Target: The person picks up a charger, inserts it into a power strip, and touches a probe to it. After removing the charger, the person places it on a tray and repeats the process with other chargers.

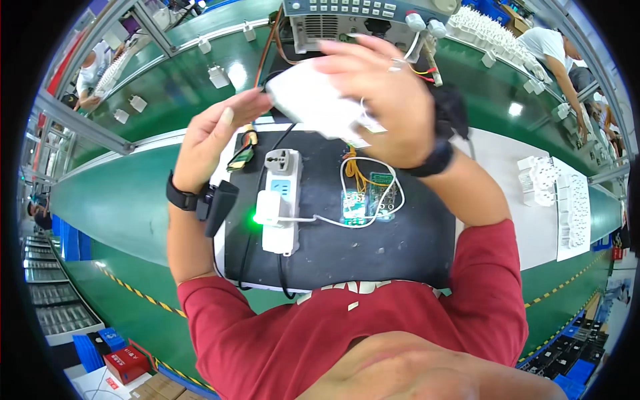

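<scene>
Over the far edge of a black mat point(407, 243), a bright white object point(310, 97) is raised; glare and motion blur hide its kind. My right hand point(390, 100) is closed over its right side, with small white corners showing below the palm. My left hand point(217, 137) has its fingers stretched out, their tips at the object's left edge. Beneath them lies a white power strip point(288, 237) with a white charger point(268, 205) plugged in, beside a green glow. From the charger a white cable point(317, 219) leads to two small circuit boards point(355, 207), where orange wires point(357, 175) also gather.
A bench instrument point(360, 9) with buttons and leads stands at the far side. White chargers point(217, 77) sit on the green conveyor point(180, 93) beyond. White trays of parts point(573, 213) lie at the right. Co-workers point(550, 50) are at both far sides.
</scene>
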### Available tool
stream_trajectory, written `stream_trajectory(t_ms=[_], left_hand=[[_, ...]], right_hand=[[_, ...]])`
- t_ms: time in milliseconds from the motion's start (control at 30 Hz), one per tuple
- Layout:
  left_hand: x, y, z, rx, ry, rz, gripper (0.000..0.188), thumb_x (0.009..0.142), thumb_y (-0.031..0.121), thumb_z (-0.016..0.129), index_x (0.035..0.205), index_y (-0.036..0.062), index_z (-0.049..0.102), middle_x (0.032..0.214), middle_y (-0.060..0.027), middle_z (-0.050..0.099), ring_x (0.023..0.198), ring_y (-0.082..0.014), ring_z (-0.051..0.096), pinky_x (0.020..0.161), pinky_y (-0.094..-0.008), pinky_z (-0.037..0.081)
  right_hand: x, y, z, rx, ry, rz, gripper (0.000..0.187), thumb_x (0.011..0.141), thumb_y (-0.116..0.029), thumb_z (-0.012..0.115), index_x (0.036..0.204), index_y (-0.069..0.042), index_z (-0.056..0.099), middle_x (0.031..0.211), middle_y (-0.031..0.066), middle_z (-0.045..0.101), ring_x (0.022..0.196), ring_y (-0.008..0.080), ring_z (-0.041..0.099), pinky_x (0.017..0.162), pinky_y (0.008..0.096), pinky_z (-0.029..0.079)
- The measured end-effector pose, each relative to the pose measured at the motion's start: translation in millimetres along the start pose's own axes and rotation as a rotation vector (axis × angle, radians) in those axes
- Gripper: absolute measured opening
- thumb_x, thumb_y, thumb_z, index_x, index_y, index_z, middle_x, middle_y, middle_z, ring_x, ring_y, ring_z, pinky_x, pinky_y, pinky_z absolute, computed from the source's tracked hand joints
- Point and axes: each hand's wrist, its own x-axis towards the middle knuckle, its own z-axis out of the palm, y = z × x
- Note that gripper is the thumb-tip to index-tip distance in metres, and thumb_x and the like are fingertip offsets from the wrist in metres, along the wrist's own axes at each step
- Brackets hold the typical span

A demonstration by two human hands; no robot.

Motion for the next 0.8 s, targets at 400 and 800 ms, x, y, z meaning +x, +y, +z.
stream_trajectory(t_ms=[400,800], left_hand=[[-10,-8,2,0.140,0.315,0.054,0.058,0.073,-0.003,0.065,0.126,0.0002,0.043,0.105,-0.0094,0.058,0.091,-0.0147,0.058,0.079,-0.0279,0.049],[-20,-38,20,0.080,0.053,-0.022,0.062,0.072,0.001,0.070,0.128,0.0008,0.042,0.111,-0.0075,0.057,0.100,-0.0128,0.054,0.088,-0.0280,0.044]], right_hand=[[25,-32,32,0.430,0.072,0.405,0.039,0.068,-0.007,0.058,0.107,-0.002,0.053,0.106,0.0158,0.054,0.101,0.0308,0.051,0.089,0.0381,0.039],[-10,-68,30,1.030,-0.102,0.676,0.020,0.085,-0.006,0.052,0.104,0.002,0.055,0.099,0.0056,0.058,0.092,0.0115,0.054,0.082,0.0261,0.043]])
